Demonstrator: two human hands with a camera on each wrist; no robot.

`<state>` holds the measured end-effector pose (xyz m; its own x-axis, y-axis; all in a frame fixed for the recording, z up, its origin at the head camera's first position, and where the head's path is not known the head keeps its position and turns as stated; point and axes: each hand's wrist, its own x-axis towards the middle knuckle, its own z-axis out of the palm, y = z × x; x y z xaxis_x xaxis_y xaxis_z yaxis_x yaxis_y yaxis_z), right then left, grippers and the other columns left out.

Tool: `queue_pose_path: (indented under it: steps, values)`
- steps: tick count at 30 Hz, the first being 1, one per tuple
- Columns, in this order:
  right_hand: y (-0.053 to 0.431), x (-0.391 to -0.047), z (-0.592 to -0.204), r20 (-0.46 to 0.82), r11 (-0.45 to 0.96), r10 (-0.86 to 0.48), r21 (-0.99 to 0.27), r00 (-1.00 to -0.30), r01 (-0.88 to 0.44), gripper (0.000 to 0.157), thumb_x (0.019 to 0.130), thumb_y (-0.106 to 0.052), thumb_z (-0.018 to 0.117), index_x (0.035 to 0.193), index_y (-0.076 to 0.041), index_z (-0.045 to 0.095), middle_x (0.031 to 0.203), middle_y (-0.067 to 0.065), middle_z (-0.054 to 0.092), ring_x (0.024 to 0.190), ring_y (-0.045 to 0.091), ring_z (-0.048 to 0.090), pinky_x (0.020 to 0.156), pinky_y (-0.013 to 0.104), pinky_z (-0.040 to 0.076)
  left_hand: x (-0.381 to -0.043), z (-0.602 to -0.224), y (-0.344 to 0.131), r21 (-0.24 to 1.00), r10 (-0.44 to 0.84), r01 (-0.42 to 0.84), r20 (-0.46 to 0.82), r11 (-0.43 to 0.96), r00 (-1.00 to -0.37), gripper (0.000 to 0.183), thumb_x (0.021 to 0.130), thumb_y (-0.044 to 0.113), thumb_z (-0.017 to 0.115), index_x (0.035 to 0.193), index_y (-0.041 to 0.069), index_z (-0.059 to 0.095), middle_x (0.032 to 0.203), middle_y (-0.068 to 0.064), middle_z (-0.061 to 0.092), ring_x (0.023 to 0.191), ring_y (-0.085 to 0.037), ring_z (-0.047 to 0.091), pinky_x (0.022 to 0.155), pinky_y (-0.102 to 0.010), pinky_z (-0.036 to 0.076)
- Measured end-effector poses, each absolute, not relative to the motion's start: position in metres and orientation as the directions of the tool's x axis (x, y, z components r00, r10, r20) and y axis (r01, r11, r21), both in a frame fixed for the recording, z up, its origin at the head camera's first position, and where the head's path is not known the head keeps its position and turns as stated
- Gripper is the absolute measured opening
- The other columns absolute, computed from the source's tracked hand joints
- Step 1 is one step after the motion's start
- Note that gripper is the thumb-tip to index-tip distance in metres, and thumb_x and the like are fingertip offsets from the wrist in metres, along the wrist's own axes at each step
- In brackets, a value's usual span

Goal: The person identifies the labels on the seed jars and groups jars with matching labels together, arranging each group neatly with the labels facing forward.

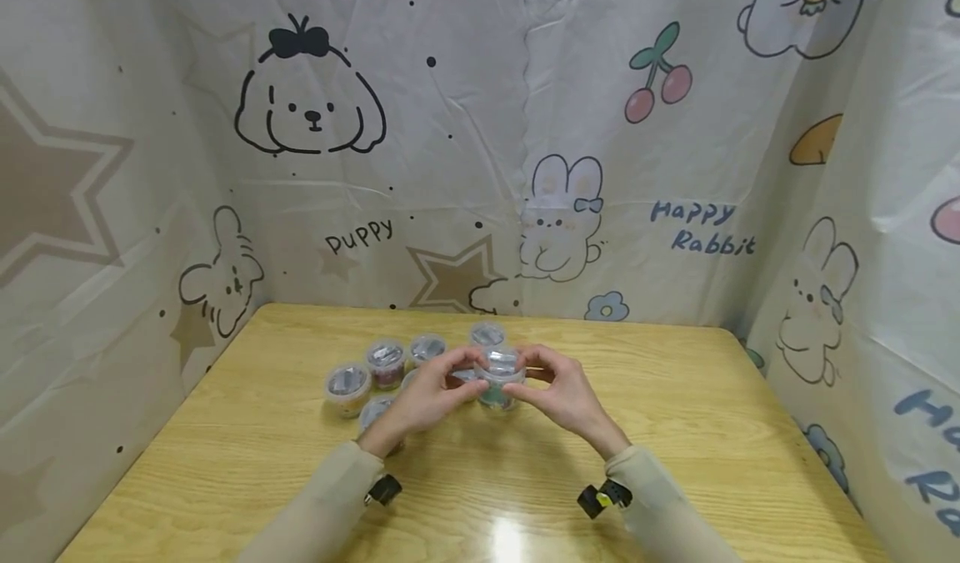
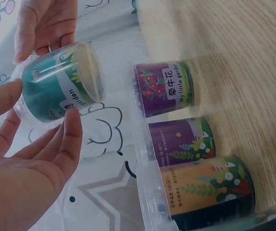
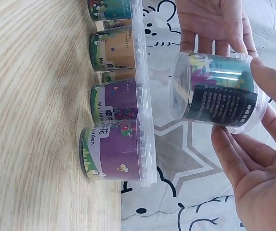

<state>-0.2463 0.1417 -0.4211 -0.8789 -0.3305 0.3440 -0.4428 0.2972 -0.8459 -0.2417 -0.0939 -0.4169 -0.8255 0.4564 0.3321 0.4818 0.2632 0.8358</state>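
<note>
Between both hands is a clear plastic tub (image 1: 498, 392) with a lid and a teal printed label, held upright above the tabletop. My left hand (image 1: 433, 392) grips its left side near the lid, thumb toward me. On the opposite side, my right hand (image 1: 564, 389) holds it the same way, thumb in front and fingers behind. In the left wrist view, the teal label of the tub (image 2: 51, 86) reads partly "garden". A dark text panel shows on the tub (image 3: 219, 103) in the right wrist view.
Several similar lidded tubs stand left of and behind the held one, among them an orange-labelled tub (image 1: 347, 392) and a purple-labelled tub (image 1: 386, 367). Another tub (image 1: 378, 413) sits partly behind my left wrist. A printed cloth (image 1: 465, 171) surrounds the wooden table (image 1: 675, 429).
</note>
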Motion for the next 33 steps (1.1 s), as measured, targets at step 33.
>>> queue_pose_path:
  steps: [33]
  values:
    - [0.145, -0.246, -0.422, 0.386, 0.289, -0.243, -0.847, -0.890, -0.447, 0.026, 0.084, -0.021, 0.079, 0.103, -0.013, 0.063, 0.124, 0.011, 0.062, 0.109, 0.027, 0.066, 0.087, 0.030, 0.057, -0.245, -0.420, -0.078, 0.823, 0.341, 0.501, 0.406, 0.267, -0.848, 0.028, 0.097, 0.024, 0.063, 0.124, 0.016, 0.068, 0.138, -0.013, 0.058, 0.125, -0.027, 0.056, 0.086, -0.035, 0.056]
